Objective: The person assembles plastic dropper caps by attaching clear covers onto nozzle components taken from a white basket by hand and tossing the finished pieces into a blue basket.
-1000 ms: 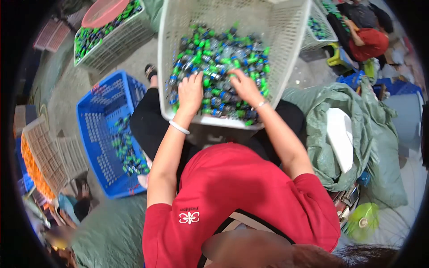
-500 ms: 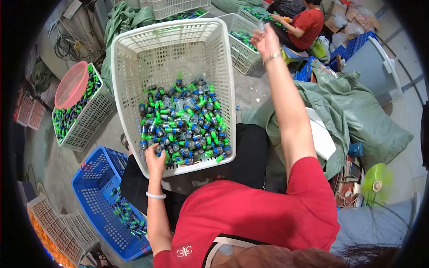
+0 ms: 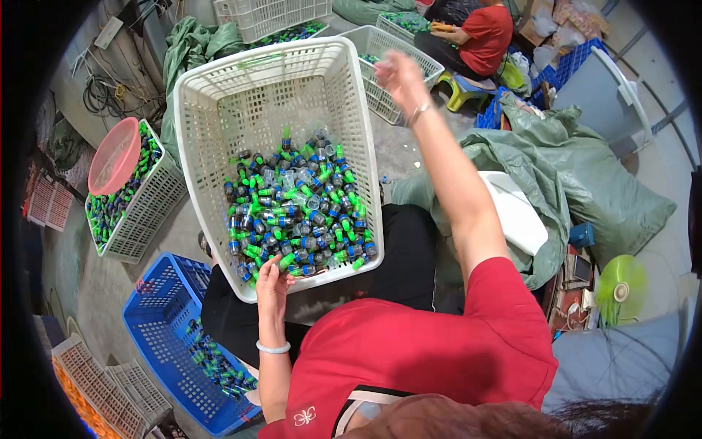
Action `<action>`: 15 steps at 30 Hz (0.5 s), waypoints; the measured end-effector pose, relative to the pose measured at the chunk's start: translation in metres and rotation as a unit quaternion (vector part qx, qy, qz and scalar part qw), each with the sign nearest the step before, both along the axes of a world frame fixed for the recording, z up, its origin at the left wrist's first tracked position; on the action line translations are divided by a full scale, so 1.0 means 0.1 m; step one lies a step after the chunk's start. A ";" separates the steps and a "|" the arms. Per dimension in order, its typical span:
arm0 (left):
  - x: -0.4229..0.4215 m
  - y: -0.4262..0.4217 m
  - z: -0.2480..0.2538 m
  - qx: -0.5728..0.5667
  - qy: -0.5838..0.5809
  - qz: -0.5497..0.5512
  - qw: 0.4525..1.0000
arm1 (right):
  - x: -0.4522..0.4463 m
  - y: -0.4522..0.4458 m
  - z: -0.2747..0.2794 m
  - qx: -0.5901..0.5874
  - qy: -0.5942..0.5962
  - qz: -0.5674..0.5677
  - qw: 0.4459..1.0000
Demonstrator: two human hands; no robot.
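Note:
A large white slatted basket (image 3: pixel 363 146) stands tilted against my lap, heaped with small dark-and-clear bottles with blue bands and green caps (image 3: pixel 307 212). Some clear plastic pieces lie among them. At its near rim, my left hand (image 3: pixel 272 289) has its thumb and fingers closed around a green-capped bottle (image 3: pixel 287 260). My right hand (image 3: pixel 400 77) is raised past the basket's right side, near another white basket (image 3: pixel 379 99) behind. Its fingers are curled but smeared by motion, so what they hold, if anything, is unclear.
To my left are a blue crate (image 3: pixel 142 322) with several bottles inside and a full white basket (image 3: pixel 146 212) topped by a pink basin (image 3: pixel 115 156). Green sacks (image 3: pixel 585 183) and a small fan (image 3: pixel 620 291) stand right. Another person in red (image 3: pixel 486 36) sits behind.
My right hand has moved left and slightly down, still raised. My left hand has shifted right and down along the near rim, its fingers closing at a green-capped bottle.

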State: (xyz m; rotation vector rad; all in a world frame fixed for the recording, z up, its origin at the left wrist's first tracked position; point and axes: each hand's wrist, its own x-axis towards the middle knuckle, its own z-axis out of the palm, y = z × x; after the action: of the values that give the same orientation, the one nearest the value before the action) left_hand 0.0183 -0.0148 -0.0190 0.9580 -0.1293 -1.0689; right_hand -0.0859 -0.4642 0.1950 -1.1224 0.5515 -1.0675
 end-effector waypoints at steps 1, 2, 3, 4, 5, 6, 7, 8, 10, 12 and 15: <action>-0.03 -0.03 0.05 -0.002 0.001 0.002 1.000 | 0.08 0.28 -0.13 -0.004 0.011 0.058 0.998; -0.06 -0.06 0.09 -0.019 -0.002 0.002 1.000 | 0.09 0.66 -0.24 -0.036 0.108 0.139 0.984; -0.08 -0.08 0.14 -0.034 -0.007 0.001 0.999 | 0.16 1.10 -0.39 -0.059 0.155 0.156 0.974; -0.08 -0.10 0.17 -0.050 -0.012 -0.001 0.999 | 0.20 1.58 -0.52 -0.011 0.170 0.148 0.974; -0.09 -0.10 0.19 -0.047 -0.013 -0.003 0.999 | 0.24 1.82 -0.81 -0.038 0.161 0.236 0.957; -0.09 -0.09 0.20 -0.051 -0.017 0.005 0.999 | 0.24 2.11 -1.04 -0.043 0.143 0.279 0.949; -0.08 -0.11 0.22 -0.059 -0.022 0.016 0.998 | 0.28 2.38 -1.20 -0.046 0.091 0.296 0.950; -0.08 -0.11 0.24 -0.065 -0.026 0.025 0.997 | 0.31 2.63 -1.33 -0.047 0.040 0.312 0.948; -0.11 -0.08 0.35 -0.080 -0.003 0.042 0.996 | 0.33 2.95 -1.50 -0.046 0.005 0.340 0.939; -0.15 -0.04 0.43 -0.114 0.046 0.074 0.990 | 0.27 3.08 -1.56 -0.004 0.007 0.356 0.935; -0.16 0.03 0.37 -0.097 -0.045 0.048 0.993 | 0.21 3.06 -1.55 0.073 0.015 0.388 0.919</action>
State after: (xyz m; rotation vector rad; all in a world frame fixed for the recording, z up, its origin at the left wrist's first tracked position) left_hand 0.0026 -0.0120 0.0181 0.8283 -0.2551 -0.9076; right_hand -0.0652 -0.1583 0.0405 -1.0823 0.1618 -0.3115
